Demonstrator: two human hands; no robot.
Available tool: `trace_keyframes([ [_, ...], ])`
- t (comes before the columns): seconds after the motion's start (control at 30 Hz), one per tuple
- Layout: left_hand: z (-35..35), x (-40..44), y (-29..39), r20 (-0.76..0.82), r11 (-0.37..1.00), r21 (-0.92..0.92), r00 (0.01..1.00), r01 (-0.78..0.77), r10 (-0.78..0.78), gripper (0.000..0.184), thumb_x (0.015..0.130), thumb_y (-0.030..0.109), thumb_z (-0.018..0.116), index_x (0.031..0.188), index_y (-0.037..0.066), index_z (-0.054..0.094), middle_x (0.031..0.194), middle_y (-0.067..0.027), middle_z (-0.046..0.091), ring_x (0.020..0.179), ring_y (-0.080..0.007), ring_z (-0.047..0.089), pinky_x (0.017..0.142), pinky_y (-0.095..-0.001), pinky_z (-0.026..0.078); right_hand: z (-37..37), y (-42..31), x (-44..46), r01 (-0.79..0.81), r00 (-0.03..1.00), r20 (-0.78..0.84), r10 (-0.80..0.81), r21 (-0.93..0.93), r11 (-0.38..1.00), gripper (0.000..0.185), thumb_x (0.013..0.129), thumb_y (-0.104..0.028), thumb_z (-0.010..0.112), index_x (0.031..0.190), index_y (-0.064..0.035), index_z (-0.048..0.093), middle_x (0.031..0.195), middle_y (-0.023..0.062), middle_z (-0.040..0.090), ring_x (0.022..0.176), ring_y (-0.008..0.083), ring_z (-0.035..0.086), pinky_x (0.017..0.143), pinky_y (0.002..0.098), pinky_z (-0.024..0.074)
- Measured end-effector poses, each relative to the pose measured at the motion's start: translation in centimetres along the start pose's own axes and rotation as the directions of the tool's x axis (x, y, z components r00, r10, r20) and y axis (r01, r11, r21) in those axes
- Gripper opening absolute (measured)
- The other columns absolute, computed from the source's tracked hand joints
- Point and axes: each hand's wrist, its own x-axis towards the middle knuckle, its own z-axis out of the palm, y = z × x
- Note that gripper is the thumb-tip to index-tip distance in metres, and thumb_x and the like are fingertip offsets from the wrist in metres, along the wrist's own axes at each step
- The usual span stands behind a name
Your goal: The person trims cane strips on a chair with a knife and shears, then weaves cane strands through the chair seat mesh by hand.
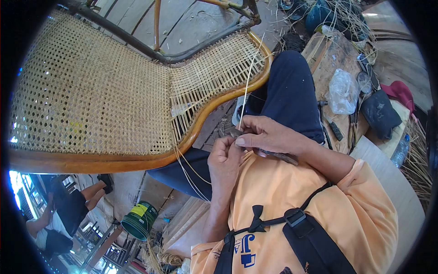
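Note:
My left hand [225, 155] is closed in front of my chest, its fingertips meeting those of my right hand; what it pinches is too small to tell. In my right hand [264, 135] is a dark tool [278, 156], its end sticking out below the palm. A pale cane strand [247, 86] runs up from between the hands over the chair's curved wooden rim [214, 101]. The woven cane panel [100, 86] fills the left of the view, with an open, looser weave [214, 68] near the rim. Loose strands [187, 171] hang below the rim beside my left hand.
A wooden board [337, 59] at the right bears a plastic bag [342, 91], a dark pouch [381, 113] and a red cap [399, 94]. Cane scraps [351, 18] lie at the upper right. A green bucket [139, 221] and another person [68, 205] are at lower left.

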Motion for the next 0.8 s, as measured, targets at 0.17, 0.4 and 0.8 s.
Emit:
trace_keyframes([
  [0.17, -0.9, -0.8, -0.3, 0.023, 0.996, 0.075, 0.999, -0.038, 0.037, 0.011, 0.091, 0.011, 0.054, 0.089, 0.000, 0.055, 0.072, 0.0030, 0.051, 0.064, -0.0022, 0.044, 0.057, -0.0174, 0.038, 0.2, 1.1, -0.4, 0.030, 0.999, 0.039, -0.037, 0.171, 0.985, 0.024, 0.088, -0.022, 0.061, 0.090, -0.0012, 0.050, 0.066, 0.0010, 0.051, 0.046, 0.0054, 0.043, 0.041, 0.0209, 0.0340],
  [0.4, -5.8, -5.4, -0.2, 0.124, 0.984, -0.085, 0.981, 0.158, -0.147, 0.011, 0.088, 0.011, 0.056, 0.090, 0.000, 0.054, 0.060, 0.0025, 0.044, 0.048, -0.0032, 0.035, 0.044, -0.0186, 0.027, 0.1, 1.8, -1.4, 0.003, 0.999, 0.042, -0.017, 0.329, 0.944, 0.024, 0.089, -0.022, 0.061, 0.088, -0.0008, 0.051, 0.065, 0.0013, 0.052, 0.046, 0.0063, 0.044, 0.041, 0.0207, 0.0337],
  [0.8, -13.7, -11.1, -1.6, 0.229, 0.882, -0.273, 0.916, 0.386, -0.330, 0.021, 0.083, 0.017, 0.061, 0.086, -0.003, 0.056, 0.060, 0.0002, 0.046, 0.047, -0.0049, 0.036, 0.043, -0.0207, 0.026, -1.8, 1.9, -1.0, 0.038, 0.999, -0.036, -0.026, 0.350, 0.936, 0.024, 0.088, -0.025, 0.062, 0.083, -0.0029, 0.052, 0.067, 0.0009, 0.053, 0.046, 0.0053, 0.045, 0.039, 0.0188, 0.0324],
])
